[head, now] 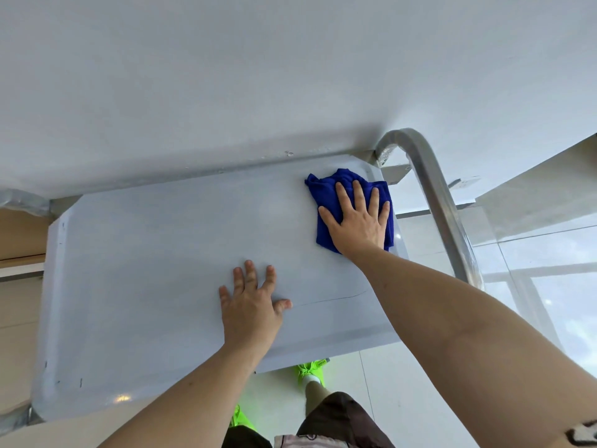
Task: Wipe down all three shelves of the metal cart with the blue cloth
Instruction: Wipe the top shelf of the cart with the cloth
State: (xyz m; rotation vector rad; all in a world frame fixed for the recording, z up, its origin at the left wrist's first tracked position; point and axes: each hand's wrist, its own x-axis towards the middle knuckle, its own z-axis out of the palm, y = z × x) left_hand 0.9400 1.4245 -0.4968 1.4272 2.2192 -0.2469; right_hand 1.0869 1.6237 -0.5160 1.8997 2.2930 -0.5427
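I am looking straight down on the top shelf (pixel 145 270) of the metal cart, the one shelf surface I can see in full; a second level is only hinted at by a strip of metal at about three o'clock, beyond the handle. There is one blue cloth (pixel 326 202), bunched into a rough square and lying flat near the shelf's corner at about one o'clock. My right hand (pixel 357 218) lies on top of it, palm down, all five fingers straight and spread, pressing the cloth against the shelf rather than gripping it. The cloth shows past my fingertips and along both sides of my hand.

My left hand (pixel 250 305) rests flat on the bare shelf near the middle, toward six o'clock from the cloth and well apart from it, fingers straight and splayed, holding nothing.

One curved metal handle (pixel 433 195) rises at the cart's two o'clock corner and runs down the right side. Below the shelf's near edge, at six o'clock, I can see my two bright green shoes (pixel 311 371) on the pale tiled floor (pixel 403 383). A white wall (pixel 258 76) fills the twelve o'clock half.
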